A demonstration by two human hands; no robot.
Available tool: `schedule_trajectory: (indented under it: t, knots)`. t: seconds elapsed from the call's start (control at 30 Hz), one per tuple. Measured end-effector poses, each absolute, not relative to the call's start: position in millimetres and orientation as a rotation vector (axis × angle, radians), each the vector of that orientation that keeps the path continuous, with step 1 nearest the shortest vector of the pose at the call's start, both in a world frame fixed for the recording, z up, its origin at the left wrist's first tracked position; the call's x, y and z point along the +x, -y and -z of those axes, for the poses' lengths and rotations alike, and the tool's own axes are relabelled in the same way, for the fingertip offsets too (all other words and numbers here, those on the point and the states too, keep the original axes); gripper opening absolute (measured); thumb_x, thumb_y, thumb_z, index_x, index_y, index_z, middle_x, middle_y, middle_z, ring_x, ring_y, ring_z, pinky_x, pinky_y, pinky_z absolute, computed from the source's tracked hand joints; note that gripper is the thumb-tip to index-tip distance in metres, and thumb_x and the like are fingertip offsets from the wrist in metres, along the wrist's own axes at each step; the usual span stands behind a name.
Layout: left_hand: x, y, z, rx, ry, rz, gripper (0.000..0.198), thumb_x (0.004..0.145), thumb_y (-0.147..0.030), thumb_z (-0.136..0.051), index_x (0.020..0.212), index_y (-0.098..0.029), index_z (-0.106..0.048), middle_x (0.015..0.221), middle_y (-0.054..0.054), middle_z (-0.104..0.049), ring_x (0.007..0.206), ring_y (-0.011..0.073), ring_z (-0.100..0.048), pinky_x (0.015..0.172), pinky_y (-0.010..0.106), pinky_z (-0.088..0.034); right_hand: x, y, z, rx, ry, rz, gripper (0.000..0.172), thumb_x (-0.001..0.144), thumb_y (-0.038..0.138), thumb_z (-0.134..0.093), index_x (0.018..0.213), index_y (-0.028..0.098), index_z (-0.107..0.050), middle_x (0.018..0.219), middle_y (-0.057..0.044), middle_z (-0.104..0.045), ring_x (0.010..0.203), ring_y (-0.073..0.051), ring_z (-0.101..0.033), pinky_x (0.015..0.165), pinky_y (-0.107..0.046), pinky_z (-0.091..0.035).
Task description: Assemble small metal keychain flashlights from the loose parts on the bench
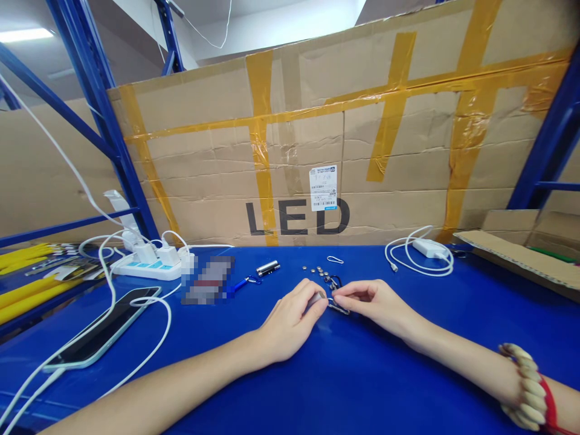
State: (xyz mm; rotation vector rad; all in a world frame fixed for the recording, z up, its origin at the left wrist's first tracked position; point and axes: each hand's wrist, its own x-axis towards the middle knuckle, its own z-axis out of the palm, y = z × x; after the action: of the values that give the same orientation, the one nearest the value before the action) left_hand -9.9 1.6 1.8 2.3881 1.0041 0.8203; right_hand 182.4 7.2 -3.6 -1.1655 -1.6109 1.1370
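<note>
Above the blue tabletop (294, 393), my left hand (292, 317) is closed around a small silvery cylinder (319, 297), partly hidden by the fingers. My right hand (378, 305) pinches a metal carabiner (338, 308) close to the left fingertips. Just behind the fingers lies a dark clip (334, 281). Several small round button cells (319, 272) are scattered behind the hands, with a thin white loop (335, 260) farther back. Left of them lie a dark and silver cylinder (268, 268) and a blue piece with a carabiner (244, 283).
A white power strip (154, 266) with cables and a phone (104, 326) occupy the left side. Near them lies a blurred dark packet (209, 280). A white charger (430, 248) with coiled cable is at back right, beside a cardboard tray (521, 260). Tall cardboard (217, 181) stands behind.
</note>
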Motion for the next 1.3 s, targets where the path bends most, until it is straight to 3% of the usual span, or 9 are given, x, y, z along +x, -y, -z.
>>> schedule_trajectory:
  t: [0.83,1.3]
  knots:
    - [-10.1,-2.9,1.7,2.377,-0.982,-0.844,0.019,0.093,-0.031,-0.03,0.091,-0.022,-0.047,0.091,0.0,-0.054,0.083,0.0147,-0.053,0.079,0.027,-0.04,183.1,-9.3,5.9,-1.132,1.566,-1.202,0.031,0.059,0.041,-0.074,0.073,0.014,-0.071,0.062,0.0,-0.065,0.061,-0.011,-0.056,0.064,-0.024,-0.044]
    - [-9.0,-2.9,-0.1,2.39,-1.009,-0.827,0.017,0.092,-0.03,-0.033,0.091,-0.022,-0.048,0.088,-0.001,-0.052,0.078,0.0136,-0.051,0.074,0.027,-0.04,181.5,-5.2,2.7,-1.151,1.597,-1.164,0.033,0.06,0.045,-0.071,0.072,0.014,-0.071,0.063,-0.001,-0.064,0.062,-0.013,-0.055,0.065,-0.026,-0.044]
